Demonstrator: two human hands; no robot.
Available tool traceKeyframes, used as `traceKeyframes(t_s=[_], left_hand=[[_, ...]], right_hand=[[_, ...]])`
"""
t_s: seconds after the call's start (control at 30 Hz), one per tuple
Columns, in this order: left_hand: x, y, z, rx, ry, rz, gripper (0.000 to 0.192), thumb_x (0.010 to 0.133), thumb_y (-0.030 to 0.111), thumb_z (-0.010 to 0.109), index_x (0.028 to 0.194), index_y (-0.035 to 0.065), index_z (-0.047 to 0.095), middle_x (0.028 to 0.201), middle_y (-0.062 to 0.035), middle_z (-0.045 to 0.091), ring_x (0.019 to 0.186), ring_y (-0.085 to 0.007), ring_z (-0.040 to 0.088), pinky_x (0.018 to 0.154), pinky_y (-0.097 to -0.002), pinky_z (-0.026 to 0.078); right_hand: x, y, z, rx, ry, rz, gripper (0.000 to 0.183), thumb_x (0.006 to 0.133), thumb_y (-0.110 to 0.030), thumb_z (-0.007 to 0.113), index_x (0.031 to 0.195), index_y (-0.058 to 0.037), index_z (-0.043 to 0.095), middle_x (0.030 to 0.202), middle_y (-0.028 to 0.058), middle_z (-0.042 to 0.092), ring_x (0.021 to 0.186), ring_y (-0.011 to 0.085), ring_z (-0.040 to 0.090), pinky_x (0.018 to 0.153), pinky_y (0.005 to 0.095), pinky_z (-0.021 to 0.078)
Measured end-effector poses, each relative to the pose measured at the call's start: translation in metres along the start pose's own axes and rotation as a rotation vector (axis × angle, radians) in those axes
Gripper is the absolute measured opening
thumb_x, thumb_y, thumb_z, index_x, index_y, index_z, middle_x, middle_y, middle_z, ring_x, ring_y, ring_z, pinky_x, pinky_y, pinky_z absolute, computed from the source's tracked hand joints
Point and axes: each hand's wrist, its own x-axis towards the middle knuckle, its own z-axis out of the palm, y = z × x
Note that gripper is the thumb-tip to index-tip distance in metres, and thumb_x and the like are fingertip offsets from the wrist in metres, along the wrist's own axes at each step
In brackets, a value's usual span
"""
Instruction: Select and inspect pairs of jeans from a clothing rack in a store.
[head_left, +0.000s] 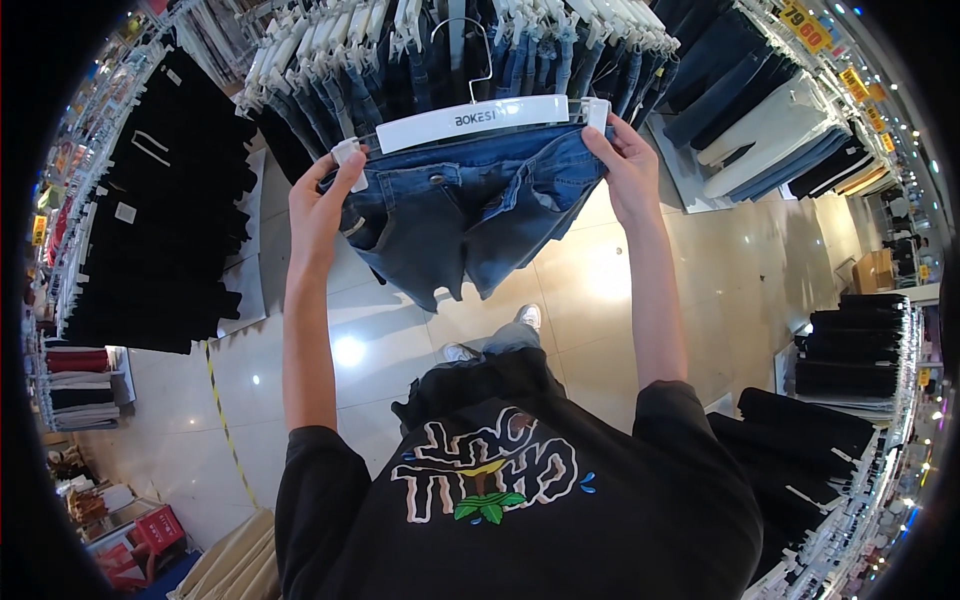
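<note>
A pair of blue denim shorts (450, 199) hangs from a white clip hanger (472, 124) with a metal hook (487, 56). The hanger's bar bears writing. At the left end, my left hand (319, 206) grips the white clip (350, 163) and the waistband corner, thumb in front. My right hand (628, 169) pinches the opposite clip (597, 115) and the waistband below it. Both arms reach forward, so the shorts are spread at full width, tilted down slightly to the left. The hook stands free of any rail that I can make out.
Just ahead is a rack of denim garments (525, 60) on white hangers. Black trousers (157, 202) hang at left; jeans and white trousers (772, 127) at right. Folded black garments (855, 337) and more black trousers (795, 435) line the right side. Glossy floor tiles (712, 277) lie below.
</note>
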Motion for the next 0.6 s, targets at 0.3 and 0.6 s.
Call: traceKeyframes(t_s=[0.3,0.6], left_hand=[[0.004,-0.002,0.005,-0.008,0.078,0.041,0.045,0.085,0.047,0.068,0.109,0.0098,0.072,0.099,-0.0056,0.069,0.1,-0.0142,0.055,0.1,-0.0309,0.032],[0.005,-0.014,-0.001,-0.018,0.082,0.037,0.042,0.085,0.044,0.069,0.11,0.0102,0.072,0.099,-0.0052,0.069,0.101,-0.0131,0.054,0.101,-0.0322,0.031]], right_hand=[[-0.001,-0.007,-0.008,0.031,-0.073,0.102,0.041,0.087,-0.013,0.071,0.125,-0.0004,0.059,0.095,0.0025,0.067,0.086,0.0077,0.06,0.075,0.022,0.0463],[-0.001,-0.005,-0.006,0.003,-0.082,0.105,0.044,0.086,-0.012,0.072,0.126,-0.0011,0.058,0.102,0.0057,0.068,0.09,0.0104,0.062,0.08,0.0244,0.047]])
